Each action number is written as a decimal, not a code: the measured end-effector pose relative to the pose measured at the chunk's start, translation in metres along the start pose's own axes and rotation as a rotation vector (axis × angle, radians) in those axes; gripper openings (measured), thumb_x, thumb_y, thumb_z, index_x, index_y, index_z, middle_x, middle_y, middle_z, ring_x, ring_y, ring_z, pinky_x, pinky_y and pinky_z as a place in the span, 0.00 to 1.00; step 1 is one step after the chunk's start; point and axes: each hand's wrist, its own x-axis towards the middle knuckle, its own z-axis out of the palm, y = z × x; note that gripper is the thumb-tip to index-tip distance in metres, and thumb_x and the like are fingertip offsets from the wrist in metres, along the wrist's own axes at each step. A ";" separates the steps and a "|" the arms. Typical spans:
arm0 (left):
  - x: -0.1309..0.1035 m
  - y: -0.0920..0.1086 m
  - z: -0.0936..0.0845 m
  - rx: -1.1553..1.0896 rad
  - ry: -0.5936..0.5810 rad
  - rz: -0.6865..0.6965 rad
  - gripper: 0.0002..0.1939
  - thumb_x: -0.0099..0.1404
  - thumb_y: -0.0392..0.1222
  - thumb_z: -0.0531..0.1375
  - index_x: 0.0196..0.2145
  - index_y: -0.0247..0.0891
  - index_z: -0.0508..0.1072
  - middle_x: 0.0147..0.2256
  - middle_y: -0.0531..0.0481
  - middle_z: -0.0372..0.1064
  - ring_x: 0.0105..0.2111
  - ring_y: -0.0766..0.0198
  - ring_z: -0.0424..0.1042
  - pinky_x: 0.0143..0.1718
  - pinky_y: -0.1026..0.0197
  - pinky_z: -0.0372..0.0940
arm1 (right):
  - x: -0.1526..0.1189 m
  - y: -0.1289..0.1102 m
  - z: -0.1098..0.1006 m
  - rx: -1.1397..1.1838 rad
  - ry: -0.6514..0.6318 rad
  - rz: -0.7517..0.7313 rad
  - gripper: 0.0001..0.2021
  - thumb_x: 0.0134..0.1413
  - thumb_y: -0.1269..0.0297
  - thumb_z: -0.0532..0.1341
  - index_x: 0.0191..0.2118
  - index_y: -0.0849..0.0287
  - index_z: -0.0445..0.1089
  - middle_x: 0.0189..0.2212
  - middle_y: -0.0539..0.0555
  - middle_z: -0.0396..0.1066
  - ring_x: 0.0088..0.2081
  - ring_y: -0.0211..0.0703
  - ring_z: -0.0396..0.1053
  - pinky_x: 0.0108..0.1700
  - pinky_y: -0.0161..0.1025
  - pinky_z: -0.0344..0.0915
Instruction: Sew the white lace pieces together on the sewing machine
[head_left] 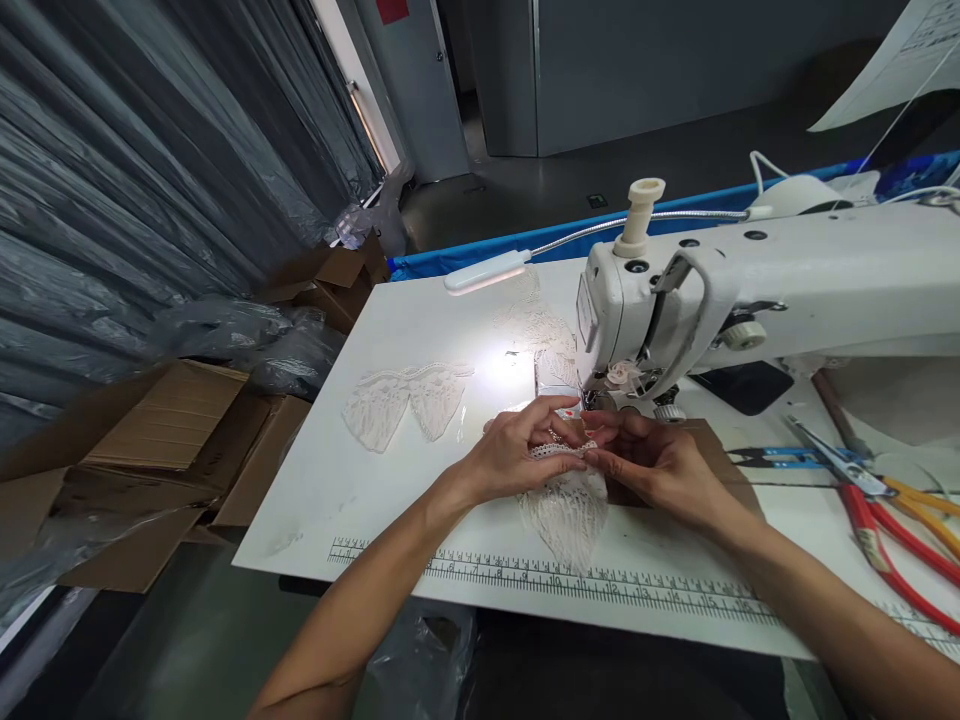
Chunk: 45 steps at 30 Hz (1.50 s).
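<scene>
A piece of white lace hangs from the fingers of both hands, its pointed end lying toward the table's front edge. My left hand pinches the lace's scalloped upper edge between thumb and fingers. Close beside it, my right hand grips the same edge, thumb tip nearly touching the other thumb. Both hands are just in front of the needle area of a white sewing machine. Another lace piece with two pointed panels lies flat on the white table at the left.
Scissors with red handles, orange-handled scissors and blue snips lie at the right. A lit lamp and more lace are behind the hands. A printed ruler runs along the front edge. Cardboard boxes stand left.
</scene>
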 end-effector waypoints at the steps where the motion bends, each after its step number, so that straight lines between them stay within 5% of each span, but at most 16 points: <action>1: 0.000 -0.001 0.000 -0.009 0.005 0.007 0.32 0.58 0.44 0.68 0.57 0.40 0.64 0.37 0.48 0.76 0.40 0.58 0.78 0.47 0.53 0.72 | 0.000 0.000 0.000 0.005 -0.001 -0.002 0.25 0.54 0.52 0.67 0.54 0.58 0.69 0.40 0.58 0.75 0.41 0.48 0.73 0.44 0.46 0.72; 20: -0.002 -0.001 0.003 -0.222 -0.028 -0.048 0.29 0.59 0.40 0.68 0.56 0.39 0.64 0.32 0.50 0.74 0.35 0.63 0.77 0.42 0.56 0.72 | 0.001 -0.004 0.002 0.158 0.049 0.089 0.26 0.44 0.53 0.73 0.49 0.57 0.73 0.32 0.52 0.74 0.35 0.42 0.72 0.41 0.41 0.72; 30: -0.001 0.004 0.003 -0.193 0.008 -0.052 0.32 0.56 0.42 0.70 0.56 0.38 0.66 0.34 0.49 0.74 0.36 0.62 0.76 0.43 0.55 0.73 | 0.002 -0.006 0.001 0.170 0.042 0.058 0.22 0.47 0.53 0.72 0.47 0.56 0.74 0.37 0.55 0.75 0.39 0.44 0.72 0.46 0.43 0.70; 36: -0.001 0.005 0.001 -0.213 0.012 -0.083 0.30 0.58 0.43 0.69 0.56 0.38 0.66 0.33 0.49 0.74 0.34 0.63 0.76 0.39 0.58 0.72 | 0.001 -0.006 0.002 0.179 0.032 0.081 0.21 0.49 0.52 0.71 0.47 0.55 0.74 0.35 0.54 0.75 0.38 0.45 0.72 0.38 0.41 0.71; 41: 0.000 0.004 0.004 -0.252 0.053 -0.112 0.25 0.61 0.43 0.67 0.53 0.36 0.68 0.31 0.49 0.73 0.30 0.66 0.75 0.34 0.63 0.70 | 0.002 -0.008 0.004 0.097 0.035 0.055 0.22 0.50 0.50 0.69 0.46 0.57 0.74 0.34 0.55 0.75 0.36 0.45 0.73 0.36 0.40 0.72; 45: 0.001 0.003 0.001 -0.219 0.064 -0.160 0.25 0.61 0.44 0.67 0.54 0.36 0.67 0.30 0.50 0.73 0.28 0.67 0.74 0.30 0.65 0.69 | -0.002 -0.011 -0.004 -0.212 0.041 -0.090 0.19 0.60 0.50 0.61 0.50 0.57 0.72 0.39 0.57 0.76 0.41 0.49 0.74 0.42 0.43 0.72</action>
